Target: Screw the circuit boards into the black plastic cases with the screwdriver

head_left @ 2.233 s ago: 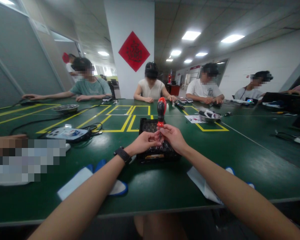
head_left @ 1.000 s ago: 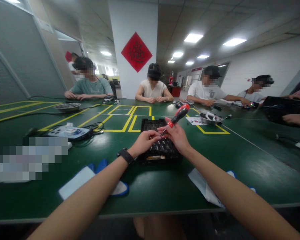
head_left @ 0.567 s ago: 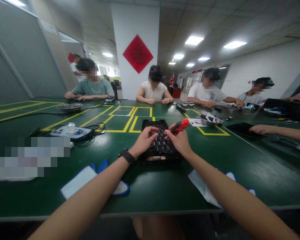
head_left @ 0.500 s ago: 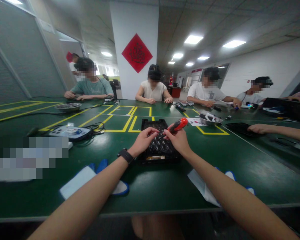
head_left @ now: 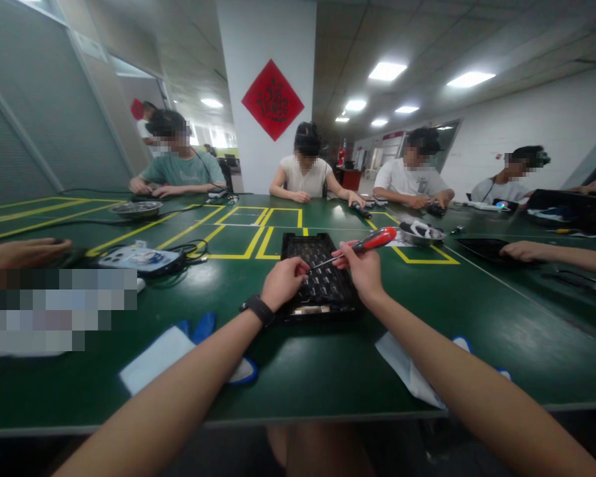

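Observation:
A screwdriver (head_left: 379, 238) with a red and black handle lies slanted in my right hand (head_left: 363, 270), its thin metal shaft pointing left. My left hand (head_left: 284, 281), with a dark band on the wrist, is closed in a pinch right at the shaft's tip. Whether the fingers there grip the tip or some small part is too fine to see. Under both hands is a black tray-like case (head_left: 322, 317) with rows of small shiny pieces on its dark inner face and a pale strip along its near end.
White-and-blue gloves (head_left: 161, 358) lie left and right of my forearms. A phone-like device (head_left: 142, 260) with cables sits to the left. Metal bowls (head_left: 137, 209) stand farther back. Co-workers sit around the green table; one hand (head_left: 524, 250) touches a black panel (head_left: 481, 250) at right.
The screwdriver has swung so its shaft now shows, tip toward my left fingers, which have closed together. A co-worker's hand has appeared at the far left.

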Demonstrator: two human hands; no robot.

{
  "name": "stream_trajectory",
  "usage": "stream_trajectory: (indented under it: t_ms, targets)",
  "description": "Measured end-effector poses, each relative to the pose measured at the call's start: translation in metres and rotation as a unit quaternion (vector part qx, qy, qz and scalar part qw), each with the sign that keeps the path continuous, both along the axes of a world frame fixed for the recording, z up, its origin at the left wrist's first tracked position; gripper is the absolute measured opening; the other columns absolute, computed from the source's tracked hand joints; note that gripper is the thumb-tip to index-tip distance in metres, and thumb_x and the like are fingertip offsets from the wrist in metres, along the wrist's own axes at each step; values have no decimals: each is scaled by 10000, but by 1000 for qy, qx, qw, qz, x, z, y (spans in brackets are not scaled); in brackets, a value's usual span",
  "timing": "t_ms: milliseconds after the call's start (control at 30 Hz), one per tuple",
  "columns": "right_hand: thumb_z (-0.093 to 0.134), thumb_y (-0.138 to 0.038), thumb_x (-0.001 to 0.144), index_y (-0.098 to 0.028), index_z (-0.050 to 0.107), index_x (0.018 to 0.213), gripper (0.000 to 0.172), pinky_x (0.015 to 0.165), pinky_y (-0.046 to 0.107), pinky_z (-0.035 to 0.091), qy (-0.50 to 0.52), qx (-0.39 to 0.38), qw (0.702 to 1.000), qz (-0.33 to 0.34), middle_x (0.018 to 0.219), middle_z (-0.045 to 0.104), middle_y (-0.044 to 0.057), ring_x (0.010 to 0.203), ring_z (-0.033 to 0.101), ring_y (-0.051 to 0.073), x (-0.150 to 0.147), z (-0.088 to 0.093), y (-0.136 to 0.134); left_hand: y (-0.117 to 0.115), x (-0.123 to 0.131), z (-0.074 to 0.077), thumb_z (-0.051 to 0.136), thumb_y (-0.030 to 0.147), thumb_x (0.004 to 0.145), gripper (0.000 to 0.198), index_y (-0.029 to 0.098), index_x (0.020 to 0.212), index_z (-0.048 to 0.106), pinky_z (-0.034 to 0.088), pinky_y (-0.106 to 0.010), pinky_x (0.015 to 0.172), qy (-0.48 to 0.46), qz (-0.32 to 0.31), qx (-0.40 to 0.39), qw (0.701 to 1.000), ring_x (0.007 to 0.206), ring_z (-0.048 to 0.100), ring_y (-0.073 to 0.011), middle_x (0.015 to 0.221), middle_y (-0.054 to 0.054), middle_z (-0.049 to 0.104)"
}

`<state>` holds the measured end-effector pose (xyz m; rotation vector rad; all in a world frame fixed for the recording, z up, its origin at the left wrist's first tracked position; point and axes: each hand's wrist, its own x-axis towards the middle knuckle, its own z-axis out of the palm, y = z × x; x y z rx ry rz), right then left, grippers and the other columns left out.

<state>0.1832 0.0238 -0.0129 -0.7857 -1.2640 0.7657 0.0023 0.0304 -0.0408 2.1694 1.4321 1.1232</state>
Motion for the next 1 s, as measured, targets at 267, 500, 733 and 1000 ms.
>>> stream_trajectory:
  t_ms: [267, 500, 733, 1000]
  targets:
    - [605, -416, 735, -153, 540, 838, 290, 469, 202, 486, 46, -6, 999, 5, 694, 674, 46, 529, 619, 117, 1, -4, 2, -1, 1, 3, 612, 272, 723, 140, 176, 819, 647, 417, -261, 626, 12, 14, 1, 1000, 693, 572, -157, 775, -46, 658]
    - [567, -414, 766, -160, 507, 868, 280, 442, 191, 462, 51, 15, 998, -16, 652, 658, 14, 479, 595, 103, 1, -3, 1, -6, 3, 5, 598, 339, 740, 153, 192, 778, 616, 396, -244, 606, 46, 33, 13, 998, 667, 551, -145, 735, -25, 631]
    - [550, -388, 790, -174, 484, 866, 238, 436, 187, 449, 22, 64, 998, -11, 621, 631, -22, 445, 557, 83, -4, 5, -10, -9, 3, 9, 588, 361, 748, 162, 201, 765, 611, 380, -238, 596, 84, 42, 0, 996, 670, 550, -148, 731, -23, 626]
    - [556, -361, 794, -178, 467, 888, 225, 448, 197, 451, -3, 69, 997, 15, 631, 631, -21, 458, 554, 87, -6, 7, -14, -8, 5, 9, 590, 333, 742, 155, 180, 759, 593, 369, -234, 582, 65, 13, 8, 998, 641, 530, -134, 711, -15, 612]
